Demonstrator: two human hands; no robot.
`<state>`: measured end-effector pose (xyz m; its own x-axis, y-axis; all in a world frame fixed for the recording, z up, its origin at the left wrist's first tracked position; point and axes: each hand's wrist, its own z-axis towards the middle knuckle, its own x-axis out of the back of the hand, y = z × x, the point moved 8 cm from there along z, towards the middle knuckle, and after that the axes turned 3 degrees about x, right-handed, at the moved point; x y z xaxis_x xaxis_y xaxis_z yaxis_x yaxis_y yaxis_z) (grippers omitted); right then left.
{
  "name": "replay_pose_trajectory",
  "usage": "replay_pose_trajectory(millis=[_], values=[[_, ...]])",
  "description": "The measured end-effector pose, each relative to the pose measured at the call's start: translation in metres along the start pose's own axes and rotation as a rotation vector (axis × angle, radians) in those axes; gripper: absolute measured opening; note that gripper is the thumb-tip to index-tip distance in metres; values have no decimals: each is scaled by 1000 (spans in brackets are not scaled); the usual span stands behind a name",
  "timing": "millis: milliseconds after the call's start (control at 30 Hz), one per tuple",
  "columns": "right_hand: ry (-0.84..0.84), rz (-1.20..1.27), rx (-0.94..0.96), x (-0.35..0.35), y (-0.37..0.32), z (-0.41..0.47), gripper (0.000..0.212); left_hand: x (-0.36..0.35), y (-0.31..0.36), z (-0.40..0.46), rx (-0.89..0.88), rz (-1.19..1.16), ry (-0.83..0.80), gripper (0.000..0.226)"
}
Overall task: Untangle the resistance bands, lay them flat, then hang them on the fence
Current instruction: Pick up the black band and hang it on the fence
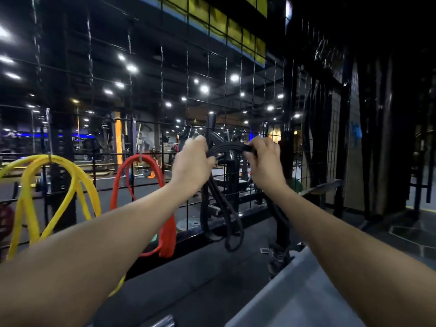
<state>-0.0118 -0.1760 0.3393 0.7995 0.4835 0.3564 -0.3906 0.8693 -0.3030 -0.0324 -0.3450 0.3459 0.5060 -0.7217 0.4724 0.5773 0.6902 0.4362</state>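
— Both forearms reach out; what do the hands hold?
— Left hand (192,161) and right hand (264,159) each grip the black band (226,147) against the fence (162,95), its loops dangling.
— The others?
— Yellow band (70,175) and red band (146,166) hang on hooks leftward.

A black band (230,148) is seen against a black wire fence (162,95) patterned in a square grid. A yellow band (70,182) and a red band (165,185) are seen further left. The floor (188,274) is dark grey, and a light grey surface (295,296) is seen lower right.
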Motion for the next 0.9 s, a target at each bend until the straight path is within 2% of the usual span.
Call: replay_pose_trajectory(millis=[233, 433, 600, 900], values=[[-25, 141, -100, -62, -19, 30, 9, 29, -25, 22, 52, 140, 116, 18], [-88, 235, -168, -103, -9, 41, 5, 19, -34, 31, -5, 225, 92, 25], [-130, 270, -236, -125, 7, 29, 9, 4, -41, 29, -13, 293, 62, 26], [-99, 236, -128, -112, -9, 10, 16, 2, -52, 3, 9, 320, 14, 31]])
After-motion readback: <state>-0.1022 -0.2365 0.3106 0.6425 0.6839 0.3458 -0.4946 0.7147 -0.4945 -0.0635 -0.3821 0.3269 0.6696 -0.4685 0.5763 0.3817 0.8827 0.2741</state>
